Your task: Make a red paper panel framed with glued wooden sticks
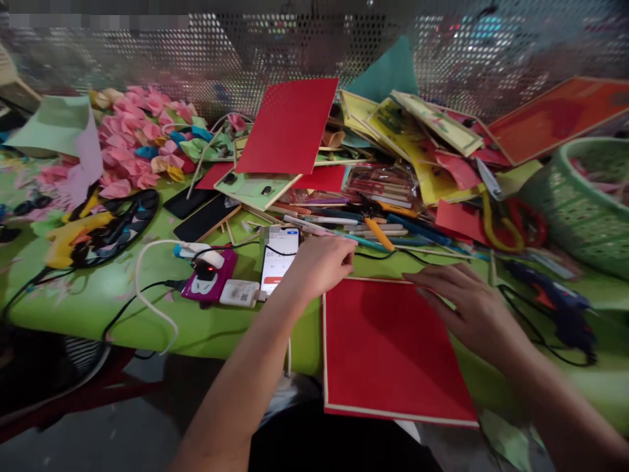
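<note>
A red board (388, 347) with pale edging lies at the table's front edge, partly over my lap. My left hand (328, 262) is at its upper left corner, the fingers curled; whatever they may hold is too small or hidden to name. Stretched fingers of my right hand (457, 305) rest on or just over the board's upper right edge. Behind my left wrist a lit phone (281, 259) lies beside a purple power strip (211, 282). Several pens and sticks (344, 223) are strewn beyond both hands.
Pink paper flowers (142, 131) and a yellow glue gun (78, 236) lie at left. A red sheet (289, 128) and yellow cards (393, 131) are piled behind. At right are scissors (496, 219), a dark glue gun (555, 301) and a green basket (584, 203). Cables cross the table.
</note>
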Tool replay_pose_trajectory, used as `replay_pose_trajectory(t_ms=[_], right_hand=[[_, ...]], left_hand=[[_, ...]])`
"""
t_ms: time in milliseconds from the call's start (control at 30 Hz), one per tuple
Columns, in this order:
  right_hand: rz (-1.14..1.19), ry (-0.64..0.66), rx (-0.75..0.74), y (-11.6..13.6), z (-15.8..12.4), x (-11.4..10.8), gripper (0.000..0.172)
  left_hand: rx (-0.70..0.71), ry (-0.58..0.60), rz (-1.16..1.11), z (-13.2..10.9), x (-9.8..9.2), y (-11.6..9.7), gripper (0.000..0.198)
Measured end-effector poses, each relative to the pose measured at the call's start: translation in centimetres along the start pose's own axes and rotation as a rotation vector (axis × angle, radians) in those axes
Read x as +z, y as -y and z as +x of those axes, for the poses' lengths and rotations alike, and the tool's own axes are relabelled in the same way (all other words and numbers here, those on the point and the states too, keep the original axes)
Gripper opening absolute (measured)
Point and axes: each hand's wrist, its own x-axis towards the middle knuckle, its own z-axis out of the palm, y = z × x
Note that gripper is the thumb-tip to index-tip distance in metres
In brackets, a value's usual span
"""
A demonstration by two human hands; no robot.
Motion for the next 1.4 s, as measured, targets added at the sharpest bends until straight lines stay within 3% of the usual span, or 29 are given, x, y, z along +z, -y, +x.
replay_pose_trajectory(t_ms=[167,433,733,867,1133,1400], right_hand=[[-0.031,-0.036,0.002,-0.8,-1.2,0.3,0.03],[0.003,-0.016,0.043,-0.7,-1.3,0.5,0.032],[-0.088,0.109,0.05,-0.4,-1.4,0.2,0.033],[-0.033,0.048,0.057,-0.5,-1.4,0.4,0.032],[0.003,-0.206,0.151,-1.2,-1.4,-0.7,0.023],[0.01,-0.138,0.168,-1.1,-1.3,-0.6,0.027]], left_hand=[[0.062,0.087,0.074,0.4,0.8,-0.3,0.01],[0.056,0.101,0.127,0.8,1.4,-0.6,0.009],[0.025,0.125,0.136,1.1,1.8,-0.5,0.01],[0.034,0.123,0.125,1.1,1.7,-0.4,0.011],[0.022,0.133,0.117,1.1,1.3,-0.5,0.011],[-0.019,0.095,0.15,1.1,1.4,-0.6,0.011]])
